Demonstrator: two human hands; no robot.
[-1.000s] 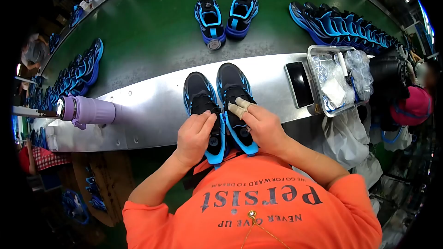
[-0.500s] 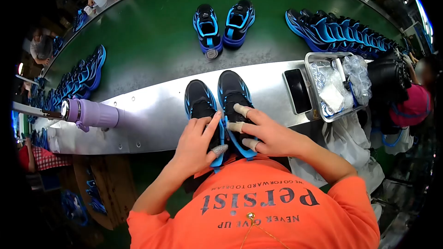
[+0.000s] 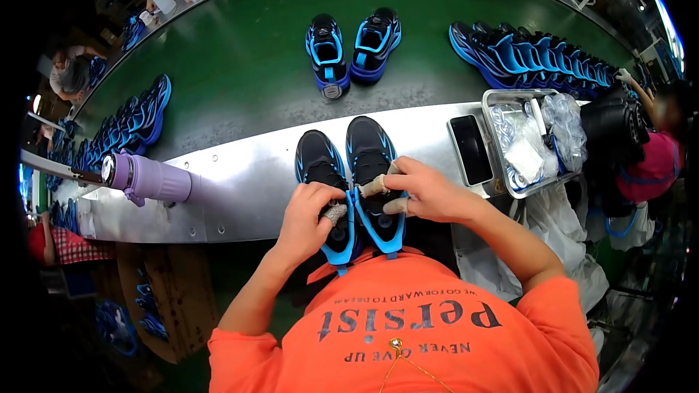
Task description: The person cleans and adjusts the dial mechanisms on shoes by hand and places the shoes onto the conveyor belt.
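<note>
Orange lettered shirt (image 3: 404,327), pale finger covers (image 3: 374,186)

The single view looks from a camera worn on the person's head, facing forward and steeply down over the chest of the orange T-shirt (image 3: 404,335), whose lettering reads upside down. A very wide lens bows the far edge of the green worktop (image 3: 247,51) into an arc and leaves the corners black. The shirt looms nearest; the left hand (image 3: 309,215) and right hand (image 3: 429,193) sit mid-frame, beyond it, at close range.
</note>
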